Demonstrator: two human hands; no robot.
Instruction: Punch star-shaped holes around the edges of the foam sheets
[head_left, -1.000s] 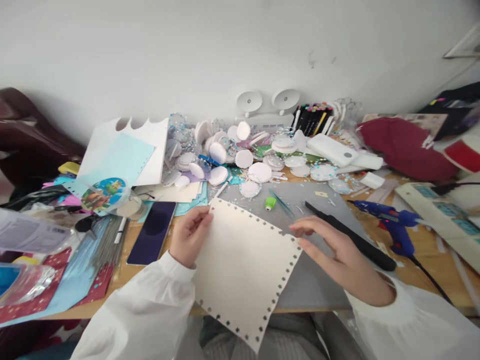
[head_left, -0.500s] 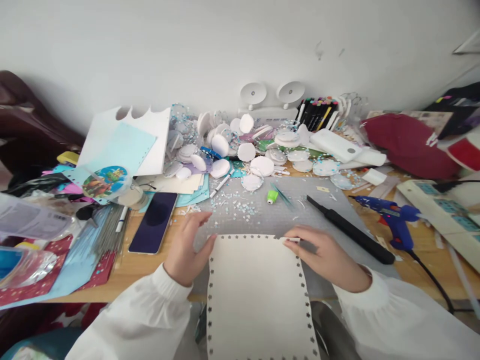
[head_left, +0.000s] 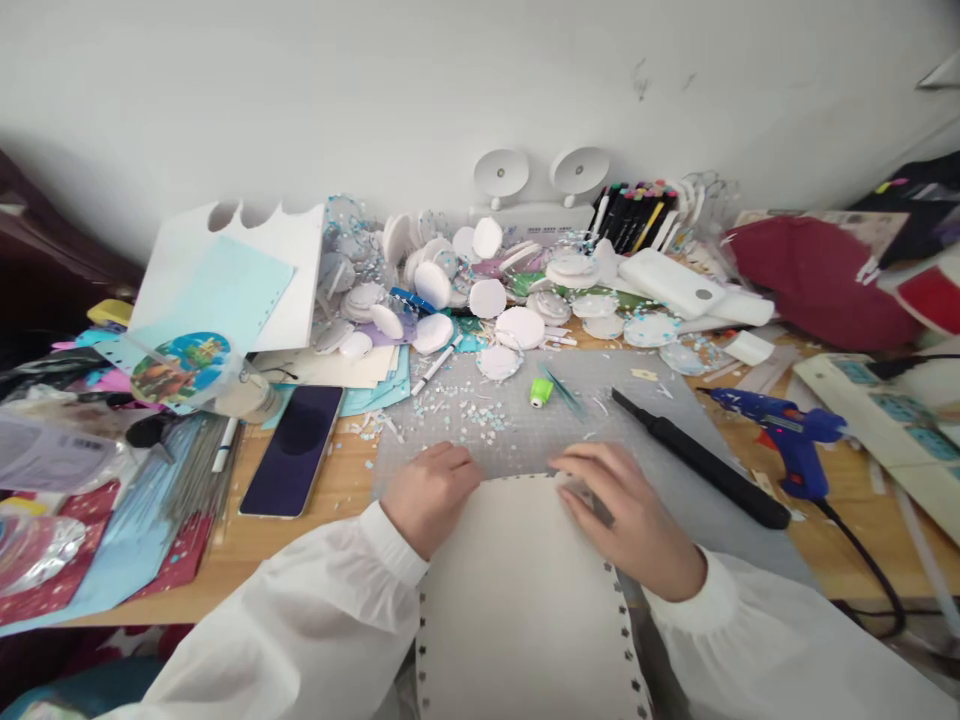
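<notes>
A cream-white rectangular paper sheet with small shaped holes along its edges lies at six o'clock, its long axis running roughly six to twelve, its far edge over the grey gridded cutting mat. The left hand is at its eleven o'clock corner, grip bunched, any pinch hidden; the right hand, about equally near, is at one o'clock, thumb and forefinger parted.

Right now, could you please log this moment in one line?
white sheet: edge-punched; left hand: at far left corner; right hand: at far right corner; paper bits: on mat
</notes>
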